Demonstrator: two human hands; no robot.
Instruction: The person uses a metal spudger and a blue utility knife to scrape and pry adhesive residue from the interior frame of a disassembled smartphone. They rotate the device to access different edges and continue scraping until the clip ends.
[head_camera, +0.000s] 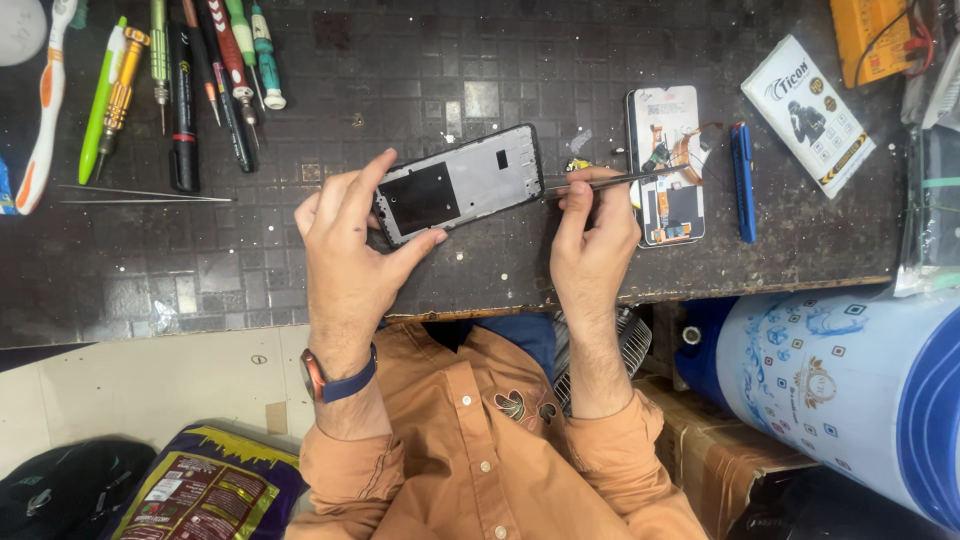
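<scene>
Currently my left hand (345, 245) clamps the phone frame (460, 183) by its edges, tilted above the table (200, 280). Right hand (592, 235) fingers pinch tweezers (610, 181) at its end. Frame seems light, thin, likely fragile; grip edges only.

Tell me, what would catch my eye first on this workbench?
At the centre, the left hand steadies a stripped phone frame on the dark tiled bench, while the right hand pokes its edge with tweezers. To the right lies a phone screen assembly with orange flex cable. At top left, a row of screwdrivers and a toothbrush.
</scene>
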